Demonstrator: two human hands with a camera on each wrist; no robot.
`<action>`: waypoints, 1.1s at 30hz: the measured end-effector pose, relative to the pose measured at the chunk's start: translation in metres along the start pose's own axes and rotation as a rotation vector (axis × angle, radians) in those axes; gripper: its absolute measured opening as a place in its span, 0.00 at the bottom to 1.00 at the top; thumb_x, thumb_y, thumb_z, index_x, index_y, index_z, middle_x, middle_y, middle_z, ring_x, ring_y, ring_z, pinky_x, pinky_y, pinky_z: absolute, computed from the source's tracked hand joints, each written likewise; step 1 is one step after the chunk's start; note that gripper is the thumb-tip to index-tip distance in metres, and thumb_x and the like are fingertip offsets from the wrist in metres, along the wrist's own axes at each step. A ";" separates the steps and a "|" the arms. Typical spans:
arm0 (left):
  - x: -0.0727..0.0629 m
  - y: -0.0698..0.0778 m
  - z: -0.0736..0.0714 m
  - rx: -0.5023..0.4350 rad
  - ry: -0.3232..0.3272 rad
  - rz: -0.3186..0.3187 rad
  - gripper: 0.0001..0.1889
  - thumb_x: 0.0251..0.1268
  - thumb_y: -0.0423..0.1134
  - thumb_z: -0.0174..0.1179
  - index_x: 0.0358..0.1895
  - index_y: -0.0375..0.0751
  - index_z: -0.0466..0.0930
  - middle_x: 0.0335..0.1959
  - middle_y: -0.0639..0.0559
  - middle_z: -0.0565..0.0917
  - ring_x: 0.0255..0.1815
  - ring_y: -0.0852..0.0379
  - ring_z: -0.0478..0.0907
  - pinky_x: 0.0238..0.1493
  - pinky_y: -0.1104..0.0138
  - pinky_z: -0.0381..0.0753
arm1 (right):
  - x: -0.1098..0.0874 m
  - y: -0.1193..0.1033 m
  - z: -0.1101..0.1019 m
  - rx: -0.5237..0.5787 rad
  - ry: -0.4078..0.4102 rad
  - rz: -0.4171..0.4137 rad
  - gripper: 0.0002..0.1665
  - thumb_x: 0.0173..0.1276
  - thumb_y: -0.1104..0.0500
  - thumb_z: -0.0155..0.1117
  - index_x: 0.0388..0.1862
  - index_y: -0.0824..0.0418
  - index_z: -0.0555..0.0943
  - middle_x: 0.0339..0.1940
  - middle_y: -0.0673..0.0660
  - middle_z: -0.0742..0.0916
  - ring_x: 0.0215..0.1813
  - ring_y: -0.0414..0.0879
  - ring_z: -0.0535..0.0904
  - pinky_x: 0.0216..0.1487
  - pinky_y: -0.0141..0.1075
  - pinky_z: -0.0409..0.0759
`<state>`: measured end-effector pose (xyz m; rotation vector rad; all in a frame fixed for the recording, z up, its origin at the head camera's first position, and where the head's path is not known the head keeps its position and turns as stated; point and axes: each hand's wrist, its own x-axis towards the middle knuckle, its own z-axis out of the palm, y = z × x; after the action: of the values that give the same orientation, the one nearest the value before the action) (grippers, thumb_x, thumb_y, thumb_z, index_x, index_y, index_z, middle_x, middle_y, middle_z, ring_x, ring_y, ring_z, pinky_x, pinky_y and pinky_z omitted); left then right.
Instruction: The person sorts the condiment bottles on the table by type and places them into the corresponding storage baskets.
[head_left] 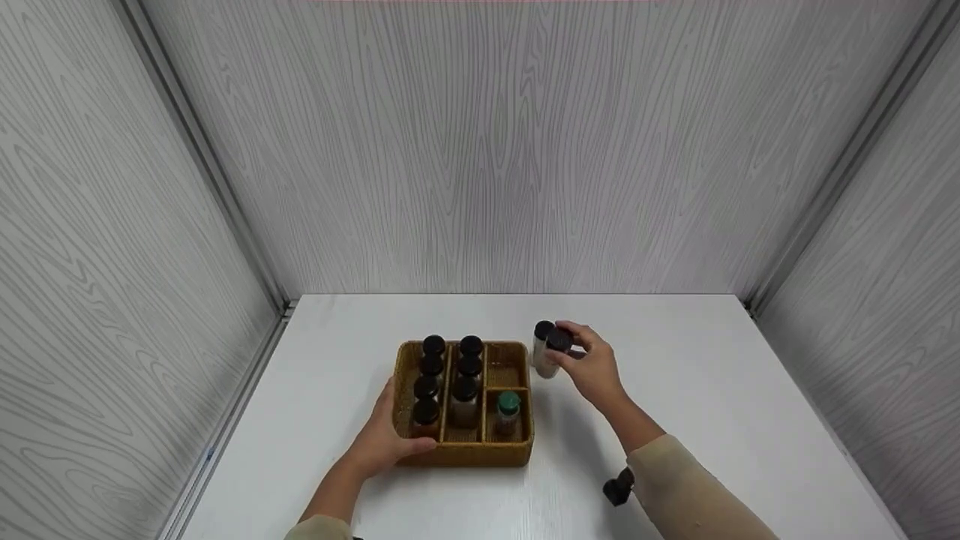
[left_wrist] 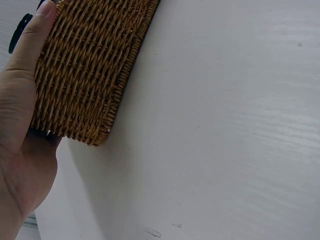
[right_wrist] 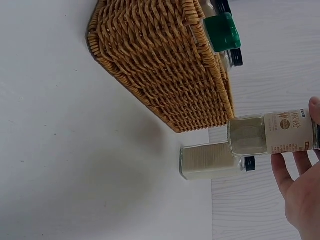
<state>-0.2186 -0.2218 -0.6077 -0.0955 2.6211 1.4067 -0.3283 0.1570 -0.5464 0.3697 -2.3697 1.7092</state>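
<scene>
My left hand grips the front left corner of a brown wicker basket, thumb at the front rim. In the left wrist view, the thumb lies along the woven wall. My right hand holds a glass seasoning jar with a black cap and pale label by its upper end, raised off the table just right of the basket. Right behind it a second glass jar of pale contents and black cap stands on the table. Black-capped jars fill the basket's left and middle columns; a green-capped jar stands in the front right compartment.
The basket stands on a white table. Grey wood-grain panels enclose the back and both sides. A small black object shows beside the right sleeve.
</scene>
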 end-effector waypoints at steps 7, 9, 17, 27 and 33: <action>0.001 -0.001 0.001 0.003 -0.003 -0.006 0.83 0.44 0.65 0.87 0.91 0.54 0.26 0.93 0.39 0.37 0.92 0.29 0.42 0.87 0.34 0.54 | 0.005 -0.008 0.008 0.026 -0.008 -0.007 0.33 0.66 0.66 0.81 0.70 0.57 0.84 0.66 0.62 0.87 0.68 0.57 0.85 0.64 0.39 0.89; 0.001 -0.002 0.001 -0.003 -0.001 -0.006 0.83 0.43 0.65 0.87 0.91 0.55 0.26 0.93 0.39 0.37 0.92 0.30 0.42 0.88 0.34 0.54 | 0.006 -0.011 0.011 0.027 -0.017 -0.010 0.33 0.66 0.67 0.81 0.70 0.57 0.84 0.67 0.62 0.86 0.69 0.58 0.85 0.64 0.40 0.89; 0.001 -0.001 0.000 -0.010 0.000 -0.002 0.82 0.45 0.63 0.87 0.91 0.56 0.26 0.93 0.40 0.37 0.92 0.30 0.41 0.88 0.35 0.52 | 0.004 -0.017 0.027 0.031 -0.045 -0.012 0.33 0.68 0.65 0.80 0.71 0.55 0.84 0.70 0.61 0.85 0.70 0.58 0.84 0.67 0.47 0.88; 0.000 -0.002 0.001 -0.026 -0.001 0.004 0.81 0.46 0.61 0.87 0.91 0.55 0.27 0.93 0.40 0.37 0.92 0.30 0.41 0.88 0.34 0.52 | 0.003 -0.009 0.045 0.053 -0.086 0.016 0.33 0.69 0.64 0.80 0.72 0.55 0.83 0.75 0.65 0.81 0.73 0.61 0.81 0.71 0.54 0.85; 0.000 -0.003 0.001 -0.033 0.001 -0.002 0.82 0.45 0.63 0.87 0.91 0.54 0.28 0.93 0.41 0.37 0.92 0.30 0.41 0.88 0.34 0.53 | 0.001 -0.002 0.050 0.043 -0.089 0.036 0.32 0.69 0.65 0.79 0.71 0.56 0.83 0.75 0.66 0.82 0.72 0.62 0.82 0.70 0.54 0.86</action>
<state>-0.2180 -0.2224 -0.6107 -0.1022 2.5984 1.4494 -0.3298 0.1088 -0.5600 0.4208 -2.4193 1.7983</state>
